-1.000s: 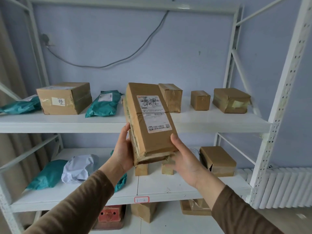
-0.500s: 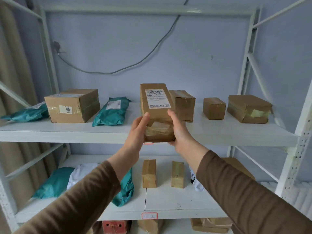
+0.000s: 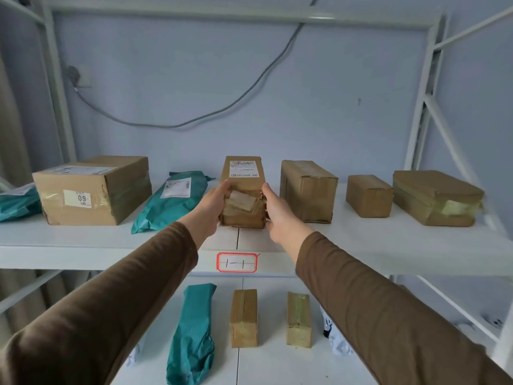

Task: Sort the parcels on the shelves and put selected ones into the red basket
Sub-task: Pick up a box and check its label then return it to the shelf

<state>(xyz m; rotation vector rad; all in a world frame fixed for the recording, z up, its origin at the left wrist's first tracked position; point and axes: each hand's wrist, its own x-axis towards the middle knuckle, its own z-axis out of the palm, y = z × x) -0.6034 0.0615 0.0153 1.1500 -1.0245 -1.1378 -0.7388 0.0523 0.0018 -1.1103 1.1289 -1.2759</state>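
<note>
Both hands clasp one narrow cardboard parcel [image 3: 243,187] that rests on the upper shelf [image 3: 361,240]. The left hand [image 3: 211,207] wraps its left side with the thumb lying over the top edge; the right hand [image 3: 279,215] presses the right side, thumb up, its fingers hidden behind the box. The parcel's white label [image 3: 243,168] faces up.

The upper shelf carries five cardboard boxes in all, this one included, and two teal mailer bags. The lower shelf [image 3: 274,365] shows two small taped boxes, one teal bag and a white bag partly hidden by the right sleeve.

Narrow gaps flank the held parcel. A red-bordered tag [image 3: 236,262] marks the shelf's front edge below it.
</note>
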